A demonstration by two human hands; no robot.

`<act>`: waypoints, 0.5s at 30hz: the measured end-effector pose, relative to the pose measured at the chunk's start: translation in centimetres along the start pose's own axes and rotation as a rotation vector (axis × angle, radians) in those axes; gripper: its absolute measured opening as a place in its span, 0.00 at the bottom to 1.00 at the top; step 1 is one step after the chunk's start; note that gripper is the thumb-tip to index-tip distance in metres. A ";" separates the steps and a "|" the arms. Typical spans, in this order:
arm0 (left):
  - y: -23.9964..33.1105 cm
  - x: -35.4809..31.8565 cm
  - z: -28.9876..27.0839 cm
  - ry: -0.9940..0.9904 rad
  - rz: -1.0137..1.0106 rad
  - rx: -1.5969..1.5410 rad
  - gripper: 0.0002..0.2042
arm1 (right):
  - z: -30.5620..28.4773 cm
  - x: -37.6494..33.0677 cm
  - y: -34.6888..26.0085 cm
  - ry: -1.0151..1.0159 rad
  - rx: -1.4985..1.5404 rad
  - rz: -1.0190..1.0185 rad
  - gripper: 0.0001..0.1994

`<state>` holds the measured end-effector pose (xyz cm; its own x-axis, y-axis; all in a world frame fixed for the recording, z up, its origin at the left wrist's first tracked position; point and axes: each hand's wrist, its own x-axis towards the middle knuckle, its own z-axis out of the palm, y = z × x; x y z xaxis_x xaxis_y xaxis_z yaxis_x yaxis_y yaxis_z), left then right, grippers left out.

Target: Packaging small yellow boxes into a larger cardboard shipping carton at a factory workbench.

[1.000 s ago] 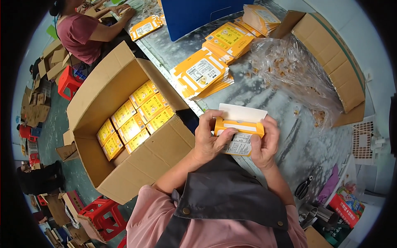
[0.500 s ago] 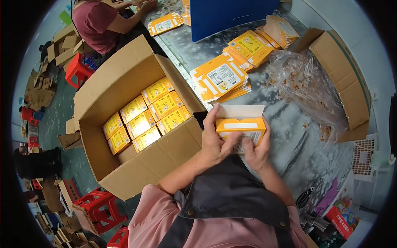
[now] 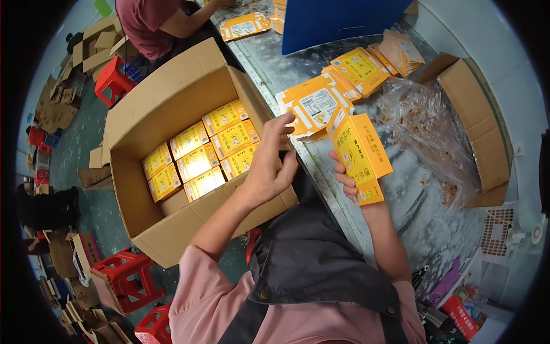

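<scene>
My right hand [image 3: 345,177] grips a small yellow-and-orange folding carton [image 3: 361,155] over the table. The carton is opened out into a box shape and stands tilted, with a flap extending at its lower end. My left hand [image 3: 270,166] holds nothing; its fingers are apart and curved, above the near right rim of a large cardboard box [image 3: 172,241]. Inside that box, several yellow cartons [image 3: 197,163] lie in rows. Just past my left fingertips is a stack of flat, unfolded cartons [image 3: 317,107].
More flat cartons [image 3: 360,69] lie farther back beside a blue panel [image 3: 338,26]. At right are a clear plastic bag [image 3: 424,126] and an opened cardboard box [image 3: 478,114]. A co-worker [image 3: 152,26] sits at far left, near red stools [image 3: 114,80].
Both hands held the carton, its white-lined flap raised. Now my left hand has let go and moved left, while my right hand has turned the carton so its yellow face shows.
</scene>
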<state>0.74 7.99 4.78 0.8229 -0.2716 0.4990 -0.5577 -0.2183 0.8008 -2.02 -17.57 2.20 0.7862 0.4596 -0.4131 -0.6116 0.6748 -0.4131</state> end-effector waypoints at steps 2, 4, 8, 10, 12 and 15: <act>1.4 0.4 -1.4 -0.049 0.005 0.072 0.38 | 0.7 0.6 0.8 0.015 0.002 0.041 0.33; 2.0 0.9 -2.1 -0.221 0.305 0.286 0.40 | 1.5 1.1 1.8 0.023 0.003 0.089 0.32; 2.3 0.7 -3.9 -0.413 0.359 0.515 0.40 | 3.1 2.6 4.8 -0.058 -0.169 -0.003 0.32; 1.8 0.4 -4.4 -0.413 0.443 0.445 0.43 | 2.2 4.0 6.2 -0.219 -0.188 -0.144 0.31; 1.4 0.2 -5.4 -0.423 0.448 0.477 0.44 | 5.3 4.5 6.8 -0.272 0.019 -0.102 0.33; 0.8 -1.7 -7.3 -0.426 0.443 0.507 0.45 | 5.9 4.3 8.3 0.013 -0.303 0.017 0.35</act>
<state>-0.31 15.10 7.02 0.4574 -0.7459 0.4842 -0.8892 -0.3776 0.2582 -3.20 -6.58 1.76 0.7755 0.4605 -0.4318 -0.6249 0.4629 -0.6287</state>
